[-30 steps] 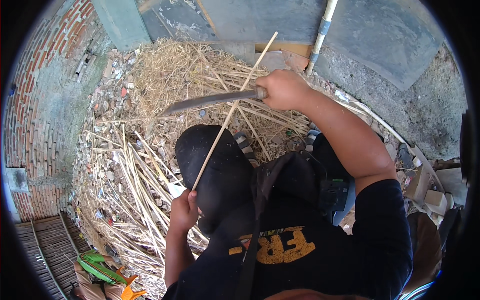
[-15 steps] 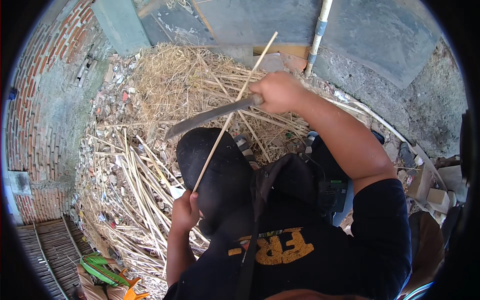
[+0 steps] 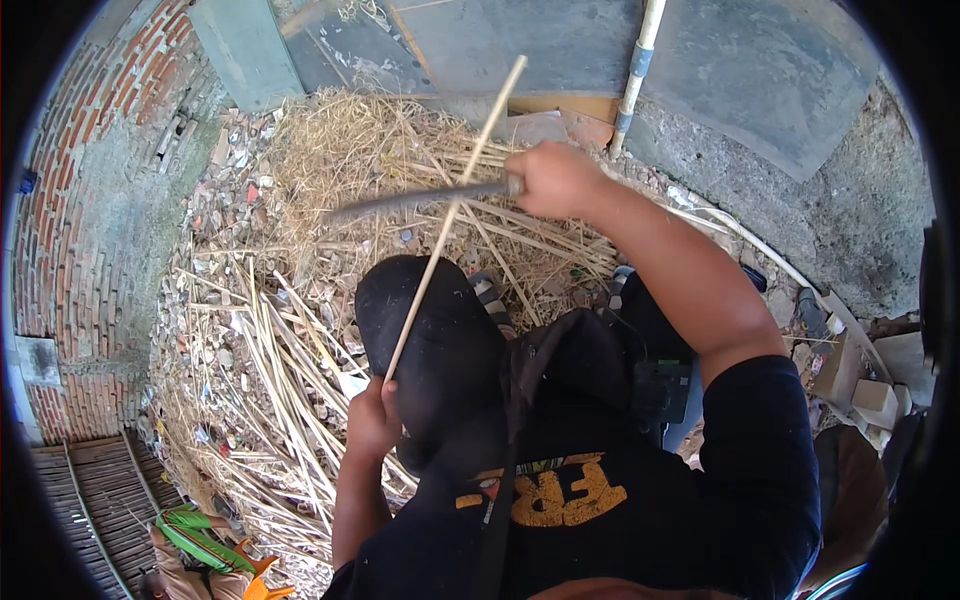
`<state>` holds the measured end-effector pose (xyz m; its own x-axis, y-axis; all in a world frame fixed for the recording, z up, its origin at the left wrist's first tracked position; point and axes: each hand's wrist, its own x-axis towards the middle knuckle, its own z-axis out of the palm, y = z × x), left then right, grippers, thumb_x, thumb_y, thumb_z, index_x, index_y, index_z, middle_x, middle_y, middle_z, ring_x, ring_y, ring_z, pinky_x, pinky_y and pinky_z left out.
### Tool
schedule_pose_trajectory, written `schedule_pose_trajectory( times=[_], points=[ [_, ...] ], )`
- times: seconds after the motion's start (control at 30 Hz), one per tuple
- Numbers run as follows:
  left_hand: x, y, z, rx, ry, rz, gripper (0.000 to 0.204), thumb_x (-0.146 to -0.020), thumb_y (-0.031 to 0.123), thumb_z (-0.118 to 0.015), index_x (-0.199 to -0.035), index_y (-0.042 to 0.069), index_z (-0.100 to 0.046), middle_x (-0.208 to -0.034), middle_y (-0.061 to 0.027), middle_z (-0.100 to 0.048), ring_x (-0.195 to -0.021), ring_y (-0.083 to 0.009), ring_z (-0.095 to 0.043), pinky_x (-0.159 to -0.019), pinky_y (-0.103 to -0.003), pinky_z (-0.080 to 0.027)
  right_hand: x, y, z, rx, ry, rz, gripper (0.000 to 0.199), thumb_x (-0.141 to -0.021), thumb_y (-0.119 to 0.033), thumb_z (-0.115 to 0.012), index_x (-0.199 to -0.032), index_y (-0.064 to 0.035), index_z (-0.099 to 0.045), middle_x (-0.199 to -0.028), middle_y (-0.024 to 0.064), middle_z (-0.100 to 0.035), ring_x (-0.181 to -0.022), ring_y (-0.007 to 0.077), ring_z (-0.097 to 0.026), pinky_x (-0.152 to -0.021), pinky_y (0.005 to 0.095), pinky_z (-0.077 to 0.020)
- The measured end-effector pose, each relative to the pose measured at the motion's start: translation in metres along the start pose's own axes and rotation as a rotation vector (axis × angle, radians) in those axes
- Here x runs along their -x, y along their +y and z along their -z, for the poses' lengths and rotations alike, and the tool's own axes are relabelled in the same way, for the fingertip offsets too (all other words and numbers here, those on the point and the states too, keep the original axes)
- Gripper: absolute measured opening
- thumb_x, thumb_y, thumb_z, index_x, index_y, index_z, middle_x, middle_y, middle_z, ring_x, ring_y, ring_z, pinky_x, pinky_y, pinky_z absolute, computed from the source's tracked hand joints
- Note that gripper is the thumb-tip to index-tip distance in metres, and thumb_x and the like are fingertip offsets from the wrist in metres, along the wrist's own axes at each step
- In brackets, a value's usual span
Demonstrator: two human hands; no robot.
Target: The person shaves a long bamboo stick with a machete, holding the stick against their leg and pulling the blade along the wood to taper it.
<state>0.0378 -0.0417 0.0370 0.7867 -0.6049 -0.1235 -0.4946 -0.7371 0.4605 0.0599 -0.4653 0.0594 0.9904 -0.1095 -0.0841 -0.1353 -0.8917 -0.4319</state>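
Observation:
My left hand (image 3: 372, 422), low and left of the middle, is closed on the near end of a thin pale stick (image 3: 432, 262). The stick slants up and away to the right. My right hand (image 3: 557, 180) grips the handle of a long-bladed machete (image 3: 395, 206). Its blade, slightly blurred, points left and crosses the stick beyond its midpoint; whether they touch I cannot tell. Under the stick's near half lies a rounded black shape (image 3: 425, 310), partly hidden by it.
Several cut stalks (image 3: 290, 370) lie at the left, with a heap of dry straw (image 3: 340, 160) beyond. A brick wall (image 3: 80, 270) stands left, a pipe (image 3: 637, 75) and grey panels (image 3: 740, 80) at the back. Part of another person (image 3: 200, 545) shows lower left; blocks (image 3: 875, 400) lie right.
The machete blade has swung away from me and lies more level, crossing the stick farther up. The stick's far end has tilted left. My left hand has hardly moved.

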Motion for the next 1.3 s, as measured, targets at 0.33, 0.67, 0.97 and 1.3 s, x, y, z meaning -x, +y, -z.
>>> schedule_pose_trajectory(
  times=[0.33,0.67,0.97,1.3],
  points=[
    [0.003,0.009,0.007,0.005,-0.028,0.141,0.031,-0.103,0.025,-0.044,-0.089,0.0,-0.056,-0.061,-0.0236,-0.059,-0.062,-0.0462,-0.061,-0.055,-0.05,-0.046,0.012,-0.03,0.006,0.126,-0.013,0.119,0.02,-0.077,-0.017,-0.064,-0.094,-0.0116,-0.07,-0.086,0.0138,-0.07,-0.088,0.0341,-0.068,-0.078,0.0484,-0.054],
    [-0.001,0.007,0.012,-0.135,0.02,0.079,0.03,-0.101,0.027,-0.049,-0.085,0.001,-0.053,-0.063,-0.0261,-0.058,-0.063,-0.0486,-0.06,-0.056,-0.054,-0.045,0.001,0.055,0.015,0.171,0.081,-0.061,0.026,-0.081,-0.02,-0.062,-0.104,-0.0122,-0.07,-0.096,0.0143,-0.071,-0.092,0.0343,-0.067,-0.081,0.0471,-0.0539],
    [-0.001,0.001,0.001,0.049,-0.013,0.087,0.035,-0.103,0.029,-0.045,-0.084,0.0,-0.053,-0.06,-0.0216,-0.059,-0.06,-0.0433,-0.063,-0.055,-0.047,-0.047,0.008,0.031,-0.004,-0.04,0.099,0.007,0.023,-0.071,-0.016,-0.065,-0.091,-0.0053,-0.068,-0.08,0.0189,-0.068,-0.082,0.038,-0.067,-0.076,0.0491,-0.0531],
    [-0.004,0.007,0.01,0.142,-0.023,0.091,0.035,-0.103,0.029,-0.045,-0.085,0.0,-0.053,-0.06,-0.0236,-0.057,-0.06,-0.0459,-0.061,-0.053,-0.049,-0.045,0.013,-0.014,0.004,0.027,-0.01,0.071,0.021,-0.074,-0.02,-0.066,-0.093,-0.0099,-0.07,-0.088,0.0153,-0.07,-0.088,0.0347,-0.068,-0.078,0.0476,-0.0537]
  ],
)
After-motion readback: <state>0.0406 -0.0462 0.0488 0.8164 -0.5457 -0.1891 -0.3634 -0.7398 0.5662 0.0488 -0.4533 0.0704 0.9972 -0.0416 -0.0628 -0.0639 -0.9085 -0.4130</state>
